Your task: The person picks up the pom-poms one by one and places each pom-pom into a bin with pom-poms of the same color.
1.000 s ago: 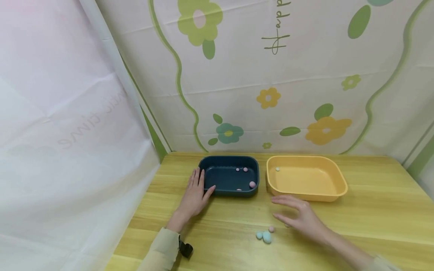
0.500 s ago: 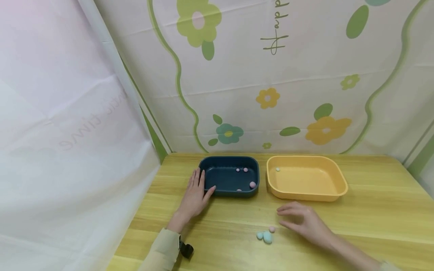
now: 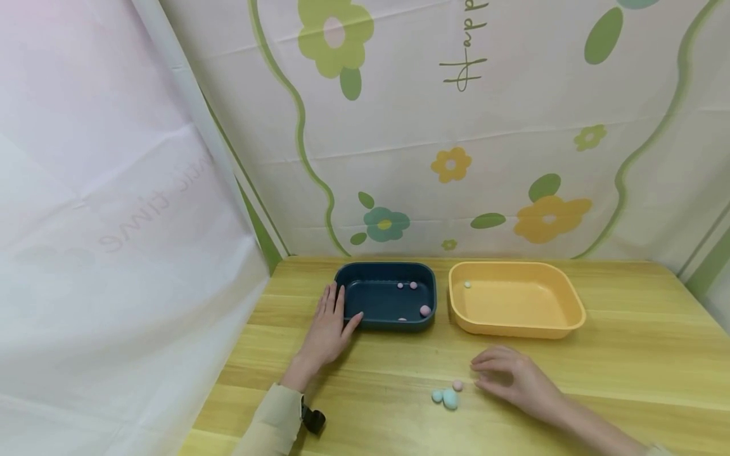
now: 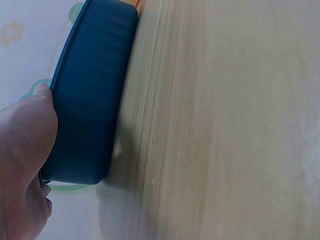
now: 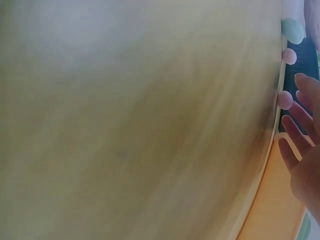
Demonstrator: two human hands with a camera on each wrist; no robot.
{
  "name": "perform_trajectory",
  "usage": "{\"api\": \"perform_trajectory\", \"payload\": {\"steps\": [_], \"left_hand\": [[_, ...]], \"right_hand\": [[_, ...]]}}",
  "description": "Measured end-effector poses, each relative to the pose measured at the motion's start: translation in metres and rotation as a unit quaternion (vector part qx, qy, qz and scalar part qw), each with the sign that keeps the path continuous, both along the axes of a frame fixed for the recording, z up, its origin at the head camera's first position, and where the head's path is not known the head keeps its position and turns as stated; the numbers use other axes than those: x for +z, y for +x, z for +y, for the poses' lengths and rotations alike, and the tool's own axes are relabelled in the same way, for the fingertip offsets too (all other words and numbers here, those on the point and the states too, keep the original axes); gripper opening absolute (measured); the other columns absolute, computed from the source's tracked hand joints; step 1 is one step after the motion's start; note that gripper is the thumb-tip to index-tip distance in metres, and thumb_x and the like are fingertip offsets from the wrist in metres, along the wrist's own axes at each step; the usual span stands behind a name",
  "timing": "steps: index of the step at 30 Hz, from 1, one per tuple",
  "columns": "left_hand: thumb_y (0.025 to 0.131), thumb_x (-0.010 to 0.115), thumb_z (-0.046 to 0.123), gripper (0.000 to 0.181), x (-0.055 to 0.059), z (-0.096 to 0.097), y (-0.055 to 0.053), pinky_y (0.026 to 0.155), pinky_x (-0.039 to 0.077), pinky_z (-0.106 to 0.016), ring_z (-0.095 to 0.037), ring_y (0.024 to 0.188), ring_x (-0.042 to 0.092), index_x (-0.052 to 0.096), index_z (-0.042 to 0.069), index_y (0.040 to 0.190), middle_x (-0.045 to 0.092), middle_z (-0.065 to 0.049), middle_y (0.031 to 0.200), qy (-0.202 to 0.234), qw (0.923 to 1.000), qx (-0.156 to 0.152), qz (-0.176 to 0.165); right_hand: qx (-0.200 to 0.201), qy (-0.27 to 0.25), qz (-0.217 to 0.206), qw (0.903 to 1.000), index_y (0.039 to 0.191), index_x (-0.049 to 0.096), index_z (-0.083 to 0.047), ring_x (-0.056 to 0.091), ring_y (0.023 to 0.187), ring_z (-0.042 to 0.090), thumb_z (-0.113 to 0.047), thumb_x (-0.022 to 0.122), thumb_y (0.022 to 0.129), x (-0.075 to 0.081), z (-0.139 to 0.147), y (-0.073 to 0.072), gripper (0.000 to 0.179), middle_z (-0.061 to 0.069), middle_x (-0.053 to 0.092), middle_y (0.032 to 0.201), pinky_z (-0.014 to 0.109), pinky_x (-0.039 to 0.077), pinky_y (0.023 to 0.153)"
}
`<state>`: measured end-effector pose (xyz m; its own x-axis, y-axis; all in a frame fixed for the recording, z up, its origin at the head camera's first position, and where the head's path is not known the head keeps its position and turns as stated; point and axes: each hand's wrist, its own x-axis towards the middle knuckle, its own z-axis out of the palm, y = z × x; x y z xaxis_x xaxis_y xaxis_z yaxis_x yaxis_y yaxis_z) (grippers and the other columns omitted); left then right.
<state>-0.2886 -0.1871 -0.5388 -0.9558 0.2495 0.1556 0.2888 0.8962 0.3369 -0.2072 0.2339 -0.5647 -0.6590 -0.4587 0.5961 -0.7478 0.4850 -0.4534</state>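
Right fingers [image 5: 295,133] near small pink ball [image 5: 285,100], round, apparently smooth

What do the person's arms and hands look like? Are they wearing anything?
The left hand and right hand have no gloves on. The left arm has a light beige sleeve, with a small, blocky black gadget at the wrist. On the right arm, only a bit of pale cuff shows.
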Motion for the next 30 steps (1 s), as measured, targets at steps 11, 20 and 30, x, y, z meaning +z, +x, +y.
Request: {"api": "perform_trajectory", "payload": {"steps": [11, 20, 30], "left_hand": [[0.116, 0.046, 0.054, 0.087, 0.002, 0.000, 0.000, 0.140, 0.019, -0.060, -0.045, 0.173, 0.010, 0.016, -0.003, 0.175, 0.007, -0.026, 0.185, -0.004, 1.0000, -0.002, 0.005], [0.116, 0.048, 0.053, 0.087, 0.003, 0.001, 0.002, 0.140, 0.019, -0.060, -0.045, 0.173, 0.010, 0.017, -0.003, 0.174, 0.008, -0.026, 0.184, 0.001, 1.0000, -0.001, 0.002], [0.116, 0.047, 0.054, 0.087, 0.002, 0.001, 0.001, 0.140, 0.018, -0.060, -0.044, 0.173, 0.008, 0.016, -0.002, 0.175, 0.006, -0.025, 0.185, 0.004, 1.0000, 0.001, -0.003]], "right_hand": [[-0.008, 0.005, -0.020, 0.9998, 0.103, 0.085, -0.020, 0.073, 0.096, 0.005, 0.002, 0.095, 0.075, -0.004, 0.004, 0.003, 0.038, -0.009, 0.081, 0.103, 0.004, 0.053, 0.093], [-0.033, 0.011, -0.028, 0.9990, 0.104, 0.084, -0.023, 0.073, 0.096, 0.003, 0.000, 0.095, 0.076, -0.009, 0.007, 0.005, 0.039, -0.013, 0.080, 0.103, 0.005, 0.053, 0.093], [-0.061, 0.014, -0.024, 0.9977, 0.104, 0.083, -0.023, 0.073, 0.097, 0.003, -0.002, 0.095, 0.077, 0.002, 0.006, -0.001, 0.036, -0.013, 0.080, 0.103, 0.005, 0.052, 0.095]]}}
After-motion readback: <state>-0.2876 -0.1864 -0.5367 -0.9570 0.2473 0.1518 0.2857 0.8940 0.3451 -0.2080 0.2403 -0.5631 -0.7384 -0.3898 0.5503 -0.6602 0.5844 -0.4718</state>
